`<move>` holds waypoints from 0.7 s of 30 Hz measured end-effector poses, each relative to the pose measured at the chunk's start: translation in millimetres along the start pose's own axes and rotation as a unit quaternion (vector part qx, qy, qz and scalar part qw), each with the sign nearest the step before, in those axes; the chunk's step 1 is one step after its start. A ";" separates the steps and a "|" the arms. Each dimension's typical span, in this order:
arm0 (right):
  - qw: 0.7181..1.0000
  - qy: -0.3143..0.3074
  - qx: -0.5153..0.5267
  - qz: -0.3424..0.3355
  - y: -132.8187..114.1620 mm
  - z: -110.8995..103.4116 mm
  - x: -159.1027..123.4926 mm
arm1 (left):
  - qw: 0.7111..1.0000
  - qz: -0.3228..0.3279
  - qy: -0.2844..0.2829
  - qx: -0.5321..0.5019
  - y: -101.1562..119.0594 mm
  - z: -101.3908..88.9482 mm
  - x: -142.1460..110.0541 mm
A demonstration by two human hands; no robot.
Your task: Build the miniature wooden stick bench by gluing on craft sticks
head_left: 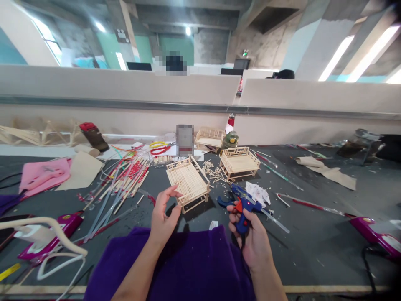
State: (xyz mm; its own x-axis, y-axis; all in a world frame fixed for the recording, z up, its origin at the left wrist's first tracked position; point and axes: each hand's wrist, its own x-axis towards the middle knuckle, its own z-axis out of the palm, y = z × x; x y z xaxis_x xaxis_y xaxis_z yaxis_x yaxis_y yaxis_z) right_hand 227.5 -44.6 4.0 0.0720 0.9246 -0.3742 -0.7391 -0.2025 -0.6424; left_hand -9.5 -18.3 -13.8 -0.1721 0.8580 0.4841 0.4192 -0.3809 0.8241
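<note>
Over the dark bench (300, 234), appears to be positioning the left grip (165, 215) at the near corner of the slatted stick model (188, 179); cannot tell whether pinching. Clasps a blue glue gun (247, 203) in the right grip (255, 240), close to crumpled paper (259, 194) and scattered stick offcuts (212, 170).

It looks like a craft workshop: sticks (133, 175), miniature stick benches (239, 162), scissors (159, 147) and a glue gun (246, 202) crowd a long dark desk (300, 234) behind a low partition (125, 85), under bare concrete beams (191, 16) and ceiling lights (188, 30).
</note>
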 end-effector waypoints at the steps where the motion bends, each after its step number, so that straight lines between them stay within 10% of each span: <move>1: 1.000 0.012 0.005 0.007 -2.7 -0.1 0.6 | 1.000 0.014 0.003 0.013 -1.2 -0.3 -0.2; 21: 0.998 0.029 0.053 0.008 -27.9 -24.8 10.6 | 0.982 0.123 0.023 0.141 -10.8 1.5 -1.1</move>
State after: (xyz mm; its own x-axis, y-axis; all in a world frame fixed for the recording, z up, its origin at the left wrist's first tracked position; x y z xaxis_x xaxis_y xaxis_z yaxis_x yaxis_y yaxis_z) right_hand 265.5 -37.1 1.4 0.0957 0.9008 -0.4237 -0.8073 -0.1788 -0.5624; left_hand -12.5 -14.6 -23.7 -0.0717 0.7335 0.6759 0.6821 -0.4584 0.5697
